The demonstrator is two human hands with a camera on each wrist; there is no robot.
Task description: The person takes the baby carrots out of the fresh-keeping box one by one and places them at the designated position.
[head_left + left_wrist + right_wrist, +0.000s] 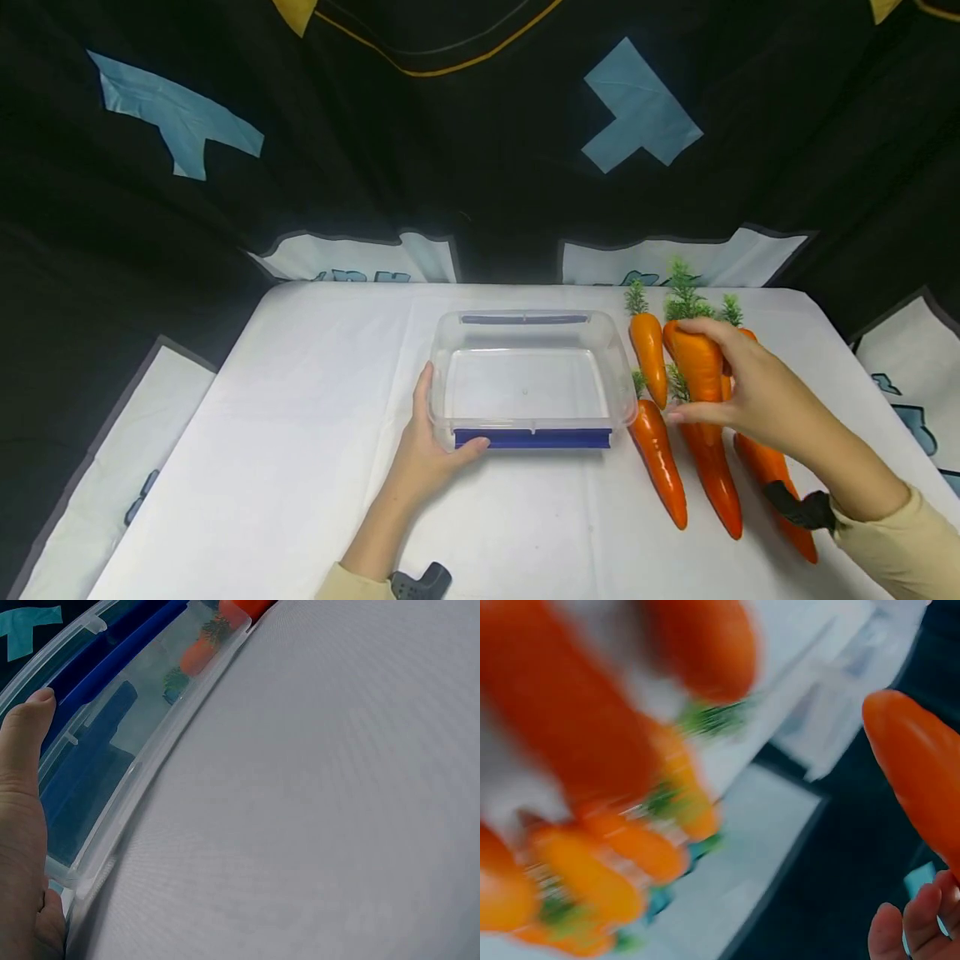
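Note:
A clear plastic food container (525, 383) with blue clips stands in the middle of the white table. My left hand (423, 454) grips its near left corner, thumb over the front by the blue clip (112, 667) and fingers along the side. At the right, my right hand (750, 392) holds an orange carrot (697, 358), raised above other carrots. In the right wrist view the held carrot (922, 772) points up from the curled fingers. Its leafy green top (682, 292) shows beyond the hand in the head view.
Several carrots lie right of the container, among them a small one (648, 350), a longer one (658, 458) and one (776, 483) under my right wrist. A black patterned cloth (465, 167) hangs behind the table (300, 433).

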